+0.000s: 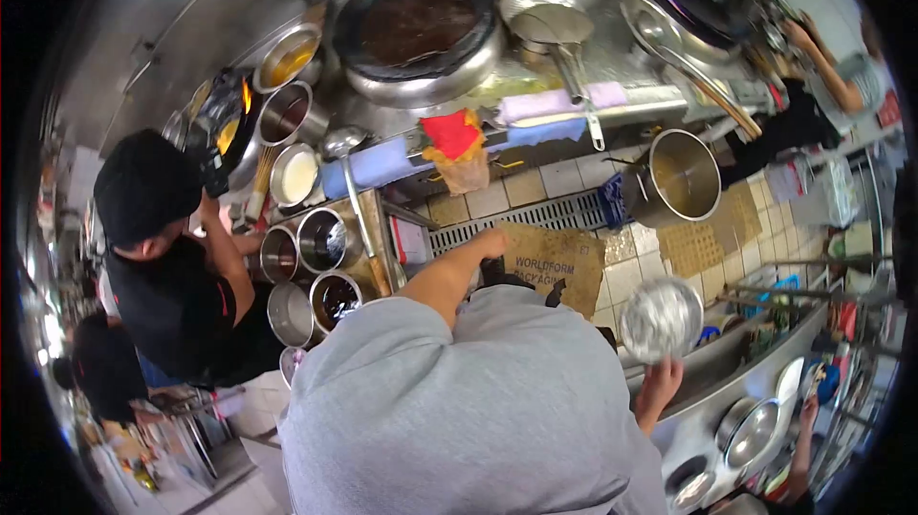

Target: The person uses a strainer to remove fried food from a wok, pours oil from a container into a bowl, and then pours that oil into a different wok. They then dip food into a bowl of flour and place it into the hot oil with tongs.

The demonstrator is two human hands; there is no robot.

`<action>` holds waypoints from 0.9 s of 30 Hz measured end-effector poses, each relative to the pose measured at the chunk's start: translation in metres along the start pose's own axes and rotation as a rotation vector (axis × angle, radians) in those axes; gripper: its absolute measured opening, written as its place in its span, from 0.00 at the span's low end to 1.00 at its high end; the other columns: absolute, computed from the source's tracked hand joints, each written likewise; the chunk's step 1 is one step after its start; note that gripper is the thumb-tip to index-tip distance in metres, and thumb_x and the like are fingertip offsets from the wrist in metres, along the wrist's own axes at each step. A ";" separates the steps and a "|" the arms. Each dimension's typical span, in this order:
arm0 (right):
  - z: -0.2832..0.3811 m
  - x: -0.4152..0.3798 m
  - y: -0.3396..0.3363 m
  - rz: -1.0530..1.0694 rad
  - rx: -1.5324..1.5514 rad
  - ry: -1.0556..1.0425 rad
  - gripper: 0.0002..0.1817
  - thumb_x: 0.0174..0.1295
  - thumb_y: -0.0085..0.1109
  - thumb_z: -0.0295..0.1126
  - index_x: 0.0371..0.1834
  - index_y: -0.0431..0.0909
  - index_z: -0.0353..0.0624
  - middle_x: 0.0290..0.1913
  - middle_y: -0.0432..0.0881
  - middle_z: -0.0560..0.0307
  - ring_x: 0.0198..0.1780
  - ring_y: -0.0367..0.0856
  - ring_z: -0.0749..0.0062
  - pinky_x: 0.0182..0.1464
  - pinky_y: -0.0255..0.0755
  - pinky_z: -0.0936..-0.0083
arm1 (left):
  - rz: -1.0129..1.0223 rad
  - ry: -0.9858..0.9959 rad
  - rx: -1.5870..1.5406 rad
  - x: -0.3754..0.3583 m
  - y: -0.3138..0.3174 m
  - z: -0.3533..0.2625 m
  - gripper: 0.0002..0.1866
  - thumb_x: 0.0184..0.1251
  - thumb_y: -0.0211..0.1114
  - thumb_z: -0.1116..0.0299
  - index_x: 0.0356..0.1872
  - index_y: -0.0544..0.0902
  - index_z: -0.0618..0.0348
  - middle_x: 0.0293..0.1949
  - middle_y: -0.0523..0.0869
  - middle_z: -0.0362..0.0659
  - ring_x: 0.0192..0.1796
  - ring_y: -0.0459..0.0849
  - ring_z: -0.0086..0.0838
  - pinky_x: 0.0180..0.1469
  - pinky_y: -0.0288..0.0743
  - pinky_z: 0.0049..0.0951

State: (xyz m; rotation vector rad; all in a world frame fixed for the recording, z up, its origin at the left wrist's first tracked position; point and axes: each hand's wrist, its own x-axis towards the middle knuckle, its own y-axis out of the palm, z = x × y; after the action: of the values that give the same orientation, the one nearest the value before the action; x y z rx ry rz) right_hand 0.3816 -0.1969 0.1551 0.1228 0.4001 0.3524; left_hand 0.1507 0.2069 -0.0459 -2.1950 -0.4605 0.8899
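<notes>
My left hand (pixel 492 242) is closed in front of my body, above a cardboard sheet (pixel 574 271) on the floor; anything inside its fingers is hidden. Out to the right, my right hand (pixel 662 381) grips the near edge of a round, shiny metal bowl (pixel 660 319). The bowl is blurred and its inside cannot be made out clearly. Beyond it stands a large steel pot (pixel 684 178) with yellowish liquid. A long-handled ladle (pixel 359 195) leans against the counter at the left, apart from my left hand.
A big wok (pixel 416 22) of dark liquid and strainers (pixel 550 22) stand on the stove. Steel pots (pixel 328 238) cluster at left beside a person in black (pixel 182 276). Another person (pixel 846 85) works at far right. A sink counter (pixel 708 419) holds a pan (pixel 751 431).
</notes>
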 end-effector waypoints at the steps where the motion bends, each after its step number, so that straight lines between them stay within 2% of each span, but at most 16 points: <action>1: 0.007 0.025 0.029 0.172 -0.062 0.021 0.05 0.58 0.51 0.27 0.36 0.68 0.41 0.31 0.72 0.62 0.31 0.72 0.80 0.33 0.70 0.80 | -0.014 -0.094 -0.027 -0.004 -0.012 0.007 0.11 0.49 0.52 0.63 0.28 0.82 0.52 0.32 0.82 0.52 0.35 0.80 0.46 0.38 0.73 0.41; 2: 0.030 0.033 0.090 0.305 -0.088 0.028 0.04 0.58 0.49 0.26 0.35 0.68 0.40 0.31 0.73 0.61 0.32 0.73 0.80 0.35 0.71 0.79 | -0.025 -0.107 -0.044 -0.008 -0.015 0.018 0.11 0.49 0.52 0.63 0.28 0.82 0.52 0.32 0.82 0.52 0.35 0.80 0.46 0.38 0.73 0.41; 3: 0.033 0.049 0.129 0.385 -0.195 0.076 0.06 0.58 0.47 0.26 0.37 0.69 0.38 0.34 0.74 0.59 0.35 0.74 0.78 0.37 0.72 0.76 | -0.137 -0.089 -0.149 -0.013 -0.021 0.031 0.11 0.49 0.53 0.62 0.28 0.81 0.52 0.31 0.82 0.51 0.35 0.80 0.45 0.38 0.73 0.40; 4: 0.031 0.056 0.174 0.421 -0.173 0.098 0.09 0.59 0.47 0.27 0.42 0.69 0.37 0.38 0.74 0.56 0.38 0.74 0.74 0.41 0.73 0.73 | -0.249 -0.068 -0.250 -0.017 -0.025 0.043 0.11 0.50 0.53 0.61 0.29 0.81 0.52 0.30 0.82 0.50 0.35 0.80 0.44 0.39 0.73 0.39; 5: 0.026 0.067 0.212 0.505 -0.168 0.163 0.11 0.59 0.47 0.27 0.44 0.69 0.36 0.40 0.74 0.55 0.40 0.75 0.71 0.42 0.73 0.72 | -0.250 -0.174 -0.452 -0.024 -0.030 0.050 0.10 0.52 0.53 0.62 0.30 0.79 0.52 0.30 0.82 0.48 0.35 0.80 0.42 0.39 0.72 0.37; 8: -0.010 0.093 0.320 0.708 -0.039 0.397 0.15 0.58 0.48 0.27 0.49 0.66 0.38 0.46 0.74 0.52 0.46 0.75 0.63 0.46 0.73 0.67 | -0.333 -0.295 -0.590 -0.052 -0.049 0.066 0.10 0.53 0.53 0.62 0.30 0.79 0.53 0.31 0.82 0.48 0.35 0.80 0.41 0.40 0.72 0.36; 9: -0.025 0.099 0.353 0.756 0.008 0.482 0.16 0.57 0.48 0.26 0.49 0.66 0.38 0.46 0.74 0.52 0.46 0.75 0.62 0.47 0.72 0.66 | -0.480 -0.263 -0.614 -0.060 -0.044 0.075 0.09 0.57 0.52 0.65 0.31 0.79 0.57 0.29 0.82 0.46 0.31 0.81 0.36 0.36 0.73 0.33; 10: -0.038 0.101 0.387 0.800 0.060 0.564 0.16 0.57 0.48 0.26 0.49 0.66 0.38 0.47 0.73 0.52 0.46 0.74 0.61 0.48 0.72 0.65 | -0.488 -0.261 -0.613 -0.072 -0.050 0.075 0.09 0.57 0.52 0.65 0.31 0.79 0.57 0.29 0.82 0.46 0.31 0.81 0.36 0.36 0.73 0.33; 12: -0.063 0.103 0.448 0.820 -0.023 0.594 0.15 0.55 0.48 0.24 0.47 0.66 0.40 0.45 0.72 0.53 0.47 0.73 0.59 0.51 0.70 0.62 | -0.557 -0.346 -0.917 -0.099 -0.068 0.066 0.08 0.60 0.52 0.68 0.31 0.78 0.60 0.26 0.81 0.43 0.28 0.80 0.28 0.31 0.73 0.28; 14: -0.087 0.098 0.489 0.800 -0.084 0.526 0.14 0.55 0.48 0.25 0.47 0.66 0.42 0.45 0.72 0.53 0.48 0.73 0.57 0.51 0.71 0.59 | -0.581 -0.352 -0.856 -0.118 -0.072 0.065 0.08 0.62 0.51 0.71 0.32 0.77 0.62 0.24 0.80 0.41 0.25 0.78 0.22 0.28 0.71 0.24; 18: -0.104 0.081 0.525 0.706 -0.145 0.524 0.13 0.56 0.47 0.25 0.46 0.66 0.44 0.44 0.72 0.54 0.48 0.72 0.57 0.47 0.73 0.59 | -0.611 -0.328 -1.048 -0.138 -0.038 0.084 0.08 0.63 0.52 0.68 0.35 0.77 0.60 0.27 0.80 0.40 0.26 0.78 0.23 0.28 0.71 0.22; 21: -0.113 0.093 0.500 0.692 -0.173 0.609 0.12 0.58 0.50 0.30 0.46 0.66 0.44 0.45 0.71 0.55 0.48 0.73 0.57 0.44 0.74 0.60 | -0.570 -0.381 -1.213 -0.159 -0.021 0.078 0.08 0.64 0.52 0.67 0.36 0.76 0.60 0.29 0.80 0.40 0.28 0.77 0.22 0.29 0.71 0.21; 24: -0.120 0.117 0.469 0.941 -0.265 0.664 0.24 0.56 0.56 0.44 0.51 0.66 0.44 0.49 0.69 0.57 0.47 0.74 0.61 0.43 0.73 0.61 | -0.507 -0.460 -1.304 -0.182 -0.011 0.064 0.09 0.65 0.53 0.65 0.36 0.76 0.60 0.31 0.80 0.40 0.30 0.77 0.22 0.31 0.72 0.21; 25: -0.133 0.131 0.456 0.950 -0.457 0.654 0.24 0.56 0.55 0.47 0.50 0.69 0.42 0.49 0.71 0.58 0.46 0.75 0.65 0.43 0.73 0.64 | -0.495 -0.482 -1.339 -0.191 -0.007 0.058 0.10 0.65 0.53 0.64 0.36 0.76 0.60 0.31 0.80 0.40 0.31 0.77 0.22 0.31 0.72 0.21; 27: -0.164 0.164 0.443 1.012 -1.125 0.456 0.16 0.58 0.50 0.41 0.42 0.74 0.40 0.42 0.78 0.53 0.47 0.76 0.65 0.46 0.73 0.70 | -0.493 -0.570 -1.337 -0.210 -0.002 0.036 0.10 0.64 0.54 0.63 0.37 0.76 0.60 0.31 0.79 0.39 0.31 0.77 0.22 0.32 0.72 0.21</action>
State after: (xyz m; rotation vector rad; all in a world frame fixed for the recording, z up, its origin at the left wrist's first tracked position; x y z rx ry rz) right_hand 0.3193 0.2830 0.0282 -0.9082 0.5141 1.5671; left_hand -0.0217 0.1106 0.0336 -2.5817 -2.2847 1.0333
